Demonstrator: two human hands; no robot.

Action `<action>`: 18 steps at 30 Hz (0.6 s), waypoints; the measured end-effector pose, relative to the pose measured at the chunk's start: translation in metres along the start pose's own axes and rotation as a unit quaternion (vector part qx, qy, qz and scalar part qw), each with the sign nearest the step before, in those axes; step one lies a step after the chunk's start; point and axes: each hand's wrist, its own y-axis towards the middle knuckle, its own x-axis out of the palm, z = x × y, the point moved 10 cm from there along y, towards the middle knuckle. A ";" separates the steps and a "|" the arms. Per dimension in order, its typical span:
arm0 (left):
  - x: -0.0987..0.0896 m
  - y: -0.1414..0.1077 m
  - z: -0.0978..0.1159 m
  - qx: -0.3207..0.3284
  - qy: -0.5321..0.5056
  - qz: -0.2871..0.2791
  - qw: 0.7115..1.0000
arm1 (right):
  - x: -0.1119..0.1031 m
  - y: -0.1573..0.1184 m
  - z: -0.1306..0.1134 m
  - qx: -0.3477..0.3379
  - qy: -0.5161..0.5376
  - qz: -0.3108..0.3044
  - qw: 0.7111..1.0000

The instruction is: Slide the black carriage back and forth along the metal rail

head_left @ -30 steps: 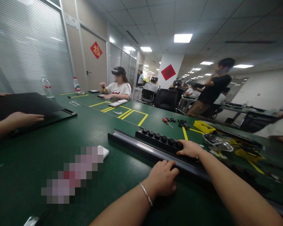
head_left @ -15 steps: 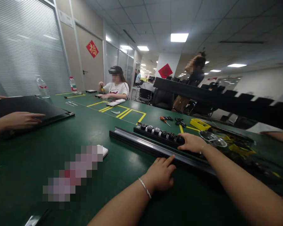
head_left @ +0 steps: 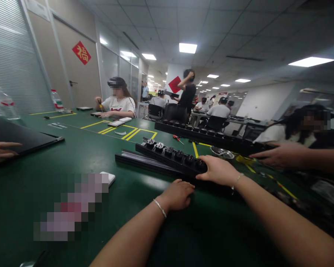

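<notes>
My right hand [head_left: 217, 170] grips the near end of a black strip with several round, dark socket-like modules [head_left: 172, 155] along its top. That strip is held at a slant over a long black channel rail [head_left: 136, 162], which lies on the green table. Whether the strip touches the rail I cannot tell. My left hand [head_left: 176, 194] is by the rail's near side, its fingers stretched forward beside the strip and holding nothing. The near part of the rail is hidden behind the strip and my hands.
At the right, a co-worker's hand [head_left: 278, 155] holds another long black strip [head_left: 206, 134] over the table. A metal bowl [head_left: 222, 152] and a screwdriver [head_left: 178, 139] lie beyond. Left are a pixelated phone-like object [head_left: 72, 207], a black panel [head_left: 25, 133] and water bottles [head_left: 57, 100].
My right hand has raised the module strip and brought it left over the rail. My left hand has drawn back from the rail's top. The co-worker's strip has been lowered. The view has turned right.
</notes>
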 end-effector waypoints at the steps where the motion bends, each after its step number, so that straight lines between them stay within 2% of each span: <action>1: -0.002 0.000 0.011 0.029 -0.001 -0.001 1.000 | 0.003 -0.008 -0.004 0.009 0.010 -0.005 1.000; 5: -0.008 -0.006 0.053 0.101 0.029 0.006 0.994 | 0.020 -0.034 -0.020 0.016 0.036 -0.027 0.999; 8: -0.008 -0.014 0.085 0.152 0.059 0.029 0.986 | 0.034 -0.047 -0.023 0.024 0.040 -0.038 0.998; 11: -0.010 -0.022 0.107 0.181 0.088 0.061 0.978 | 0.046 -0.056 -0.024 0.023 0.040 -0.043 0.998; 14: -0.021 -0.026 0.108 0.150 0.101 0.099 0.979 | 0.060 -0.059 -0.022 0.028 0.037 -0.058 0.997; 18: -0.041 -0.029 0.091 0.085 0.094 0.164 0.978 | 0.074 -0.057 -0.027 -0.002 0.046 -0.072 0.996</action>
